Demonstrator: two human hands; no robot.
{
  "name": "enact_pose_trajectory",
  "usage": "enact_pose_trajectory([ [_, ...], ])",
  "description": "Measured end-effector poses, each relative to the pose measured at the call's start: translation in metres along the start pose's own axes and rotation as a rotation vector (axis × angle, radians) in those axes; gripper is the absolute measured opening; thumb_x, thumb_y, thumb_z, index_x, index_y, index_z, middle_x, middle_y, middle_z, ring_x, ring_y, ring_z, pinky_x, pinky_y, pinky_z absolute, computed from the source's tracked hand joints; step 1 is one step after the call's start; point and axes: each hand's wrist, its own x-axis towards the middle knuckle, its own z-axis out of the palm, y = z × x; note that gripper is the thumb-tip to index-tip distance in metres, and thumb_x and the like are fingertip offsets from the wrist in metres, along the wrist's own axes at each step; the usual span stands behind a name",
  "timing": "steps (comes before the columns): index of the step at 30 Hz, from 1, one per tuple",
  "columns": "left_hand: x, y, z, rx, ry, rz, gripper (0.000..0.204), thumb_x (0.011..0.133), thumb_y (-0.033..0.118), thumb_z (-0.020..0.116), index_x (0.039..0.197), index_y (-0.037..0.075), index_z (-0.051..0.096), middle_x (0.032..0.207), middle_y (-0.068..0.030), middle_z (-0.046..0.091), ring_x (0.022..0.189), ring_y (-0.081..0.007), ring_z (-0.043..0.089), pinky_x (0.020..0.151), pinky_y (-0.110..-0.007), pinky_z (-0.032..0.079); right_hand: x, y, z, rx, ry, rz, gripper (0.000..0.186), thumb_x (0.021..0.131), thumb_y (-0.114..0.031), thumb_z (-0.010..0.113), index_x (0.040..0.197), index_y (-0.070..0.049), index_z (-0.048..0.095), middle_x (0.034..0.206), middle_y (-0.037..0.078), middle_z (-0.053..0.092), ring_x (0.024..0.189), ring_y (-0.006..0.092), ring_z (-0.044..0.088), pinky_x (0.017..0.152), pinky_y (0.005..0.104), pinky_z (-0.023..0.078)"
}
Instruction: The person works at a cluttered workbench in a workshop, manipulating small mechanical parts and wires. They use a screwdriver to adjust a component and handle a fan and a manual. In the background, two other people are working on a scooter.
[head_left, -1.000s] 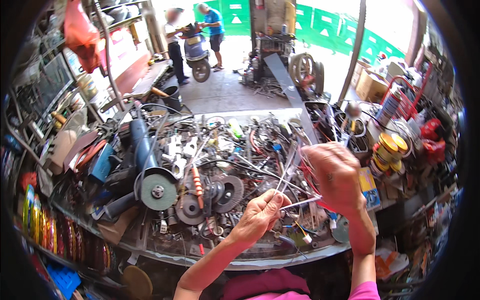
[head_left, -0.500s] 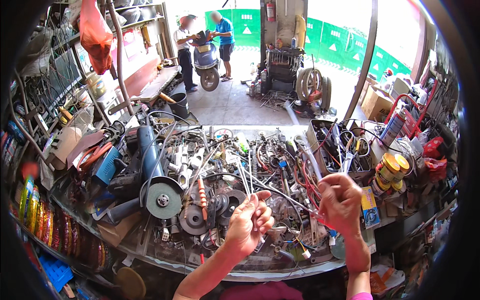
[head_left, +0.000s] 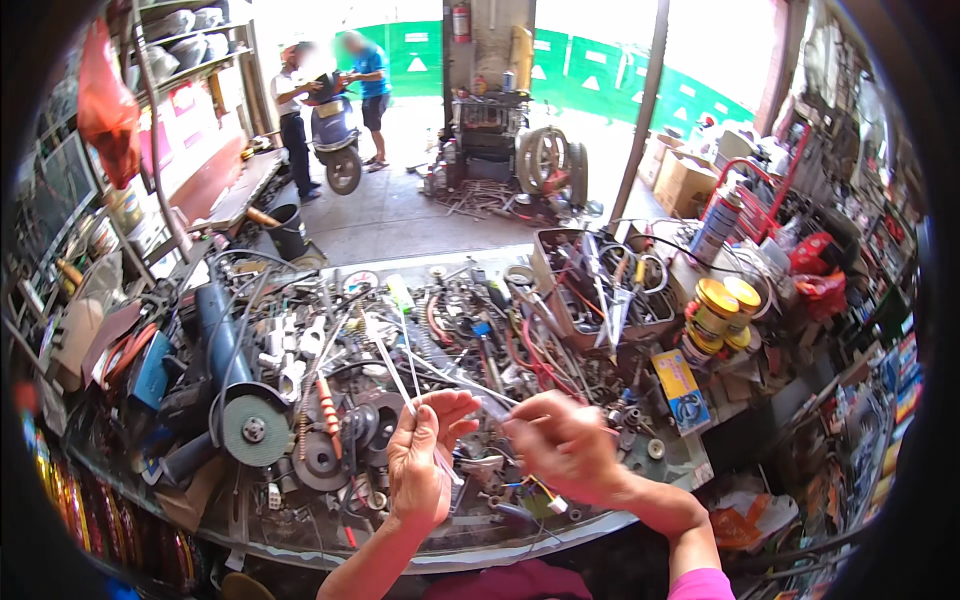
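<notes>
My left hand is closed on a few thin white strips, pinched between thumb and fingers. They stick up past the fingertips, and their lower ends show below the palm. Close on its right is my right hand, smeared by motion, with its fingers curled in. A long pale strip, also blurred, runs from its fingertips up to the left over the bench; its exact kind is unclear. Under both hands the workbench is heaped with cables, connectors and metal parts.
An angle grinder lies on the left. To the right are a bin of tools, yellow-lidded cans, a spray can and a yellow-blue box. Beyond the bench, two people stand by a scooter.
My right hand has swung left and down, bringing the pale strip close to my left hand. The view has turned right, so the bench appears further left.
</notes>
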Motion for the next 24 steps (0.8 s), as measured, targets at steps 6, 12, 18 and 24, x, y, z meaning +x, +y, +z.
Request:
enact_pose_trajectory([
  [6,-0.005,0.001,0.002,-0.117,-0.054,-0.181,0.025,0.107,0.024,0.043,0.105,0.004,0.058,0.118,-0.0193,0.067,0.117,-0.0304,0.063,0.099,-0.044,0.052,-0.009,0.026,0.044,-0.631,-0.125,-0.556,0.030,0.084,-0.023,0.073,0.106,-0.005,0.063,0.066,0.002,0.058,0.051,0.0180,0.060,0.047,0.0330,0.047],
  [12,0.007,0.010,-0.021,-0.566,0.005,-0.369,0.026,0.107,0.027,0.044,0.100,0.006,0.057,0.104,-0.0120,0.069,0.100,-0.0280,0.069,0.091,-0.045,0.057,-0.022,0.021,0.026,-0.706,-0.285,-0.948,0.021,0.076,-0.018,0.066,0.088,-0.004,0.056,0.067,0.002,0.051,0.052,0.0150,0.057,0.048,0.0293,0.045],
  [18,0.000,-0.003,-0.012,-0.407,-0.069,-0.359,0.026,0.107,0.027,0.044,0.098,0.007,0.056,0.096,-0.0106,0.066,0.086,-0.0264,0.066,0.080,-0.040,0.055,-0.007,0.022,0.015,-0.448,-0.364,-0.603,0.018,0.083,-0.020,0.066,0.082,-0.006,0.054,0.071,0.009,0.058,0.058,0.0293,0.063,0.050,0.0400,0.050],
  [24,0.003,0.005,-0.010,-0.377,0.045,-0.394,0.024,0.108,0.028,0.043,0.099,0.008,0.053,0.070,-0.0023,0.044,0.050,-0.0099,0.035,0.045,-0.025,0.030,0.024,0.047,-0.047,-0.889,0.073,-0.098,0.038,0.093,-0.034,0.063,0.068,-0.006,0.063,0.063,0.016,0.065,0.059,0.0339,0.067,0.054,0.0447,0.052],
])
